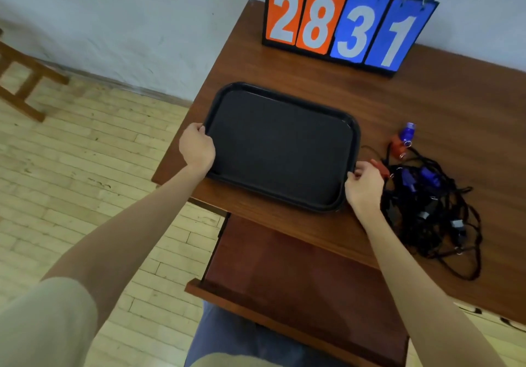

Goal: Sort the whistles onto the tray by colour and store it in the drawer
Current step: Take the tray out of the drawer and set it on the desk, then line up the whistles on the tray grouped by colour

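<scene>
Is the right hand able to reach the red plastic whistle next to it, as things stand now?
Probably yes. The right hand grips the black plastic tray at its near right corner, and the red plastic whistle lies just beyond its knuckles with nothing between; it must only release the tray.

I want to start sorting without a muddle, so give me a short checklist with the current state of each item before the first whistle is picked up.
1. Black tray lies flat on the wooden desk: ok.
2. Tray surface bare, ready for colour groups: ok.
3. Hands free for picking: not ok; left hand and right hand both grip tray edges.
4. Whistles separated: not ok; the blue whistle and red whistle lie apart, the rest sit in the tangled black lanyards.
5. Drawer open to take the tray: ok.
6. Number of whistles of each colour: cannot tell.
</scene>
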